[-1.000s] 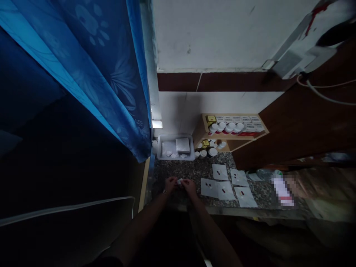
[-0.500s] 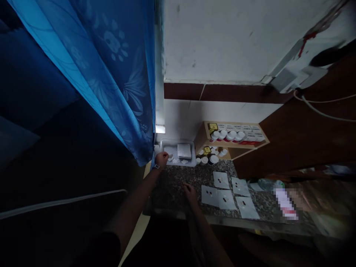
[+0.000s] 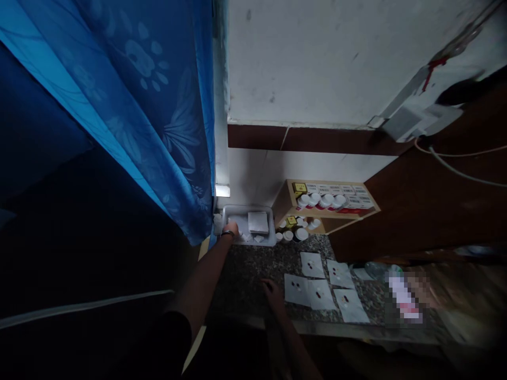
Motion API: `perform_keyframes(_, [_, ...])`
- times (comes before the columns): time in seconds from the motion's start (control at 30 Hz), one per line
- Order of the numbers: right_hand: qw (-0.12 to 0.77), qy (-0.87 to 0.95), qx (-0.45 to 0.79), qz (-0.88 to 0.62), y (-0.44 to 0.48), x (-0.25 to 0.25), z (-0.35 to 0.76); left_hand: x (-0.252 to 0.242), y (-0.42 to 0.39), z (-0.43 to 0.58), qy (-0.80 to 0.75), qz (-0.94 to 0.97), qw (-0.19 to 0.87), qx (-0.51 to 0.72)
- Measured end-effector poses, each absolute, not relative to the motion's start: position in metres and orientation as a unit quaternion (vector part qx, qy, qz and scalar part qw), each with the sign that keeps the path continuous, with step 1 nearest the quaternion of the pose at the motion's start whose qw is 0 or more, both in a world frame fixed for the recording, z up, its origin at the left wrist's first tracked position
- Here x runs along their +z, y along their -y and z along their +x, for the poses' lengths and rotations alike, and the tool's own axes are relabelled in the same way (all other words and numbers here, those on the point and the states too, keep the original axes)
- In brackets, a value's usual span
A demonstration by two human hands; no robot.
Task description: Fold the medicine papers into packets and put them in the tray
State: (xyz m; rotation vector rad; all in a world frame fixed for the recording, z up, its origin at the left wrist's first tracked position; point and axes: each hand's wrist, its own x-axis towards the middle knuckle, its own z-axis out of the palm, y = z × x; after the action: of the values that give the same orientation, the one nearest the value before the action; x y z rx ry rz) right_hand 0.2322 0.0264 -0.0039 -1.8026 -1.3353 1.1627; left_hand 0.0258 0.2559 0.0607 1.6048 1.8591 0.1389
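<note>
One left hand [image 3: 231, 228], grip indiscernible, is in the white rectangular tray [image 3: 271, 227], speckled tabletop's [image 3: 247, 272] back-left corner; right hand [image 3: 273, 293], grip narrowly parted.

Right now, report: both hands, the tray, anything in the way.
Left hand at left end of plastic tray, grip hidden. Right hand by the counter, nothing visible in it. White stack inside tray. No obstruction visible.

dark counter [image 3: 247, 269] seemingly open before tray [image 3: 271, 227], bottles [image 3: 288, 236] blocking right
</note>
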Motion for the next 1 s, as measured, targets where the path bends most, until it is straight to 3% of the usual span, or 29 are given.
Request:
perform_keyframes(0.13, [0.306, 0.489, 0.449, -0.682, -0.022, -0.004, 0.244, 0.073, -0.25, 0.024, -0.742, 0.593, 0.306, 0.067])
perform_keyframes(0.3, [0.267, 0.546, 0.392, -0.691, -0.017, 0.002, 0.247, 0.079, -0.179, 0.049, -0.698, 0.648, 0.233, 0.198])
perform_keyframes(0.6, [0.068, 0.644, 0.122, -0.752, 0.007, 0.005, 0.271, 0.02, 0.006, 0.087, -0.582, 0.757, 0.288, 0.073])
perform_keyframes(0.77, [-0.01, 0.663, 0.129, -0.738, 0.012, -0.002, 0.253, 0.019, 0.007, 0.08, -0.561, 0.771, 0.299, 0.033])
perform_keyframes(1.0, [-0.021, 0.753, 0.197, -0.628, 0.0, -0.006, 0.213, 0.02, -0.017, 0.057, -0.567, 0.776, 0.276, -0.007])
